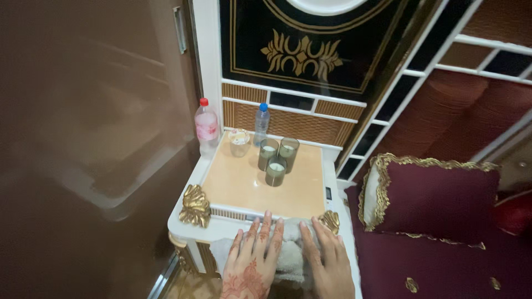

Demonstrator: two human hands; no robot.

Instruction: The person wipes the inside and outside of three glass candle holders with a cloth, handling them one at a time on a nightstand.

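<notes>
We press both flat, open hands, left hand (252, 266) and right hand (327, 260), on the cloth (288, 257), wiping the bedside table (221, 224) near edge; next, sweep sideways.

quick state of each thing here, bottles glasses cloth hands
red-capped bottle: upright, capped
blue-capped bottle: upright, capped
three dark glasses: upright, clustered
clear glass: upright
cloth: bunched on table's front edge
left hand: flat on cloth
right hand: flat on cloth

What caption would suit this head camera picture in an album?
Both hands, left and right, press a cloth on a nightstand's front edge.
</notes>
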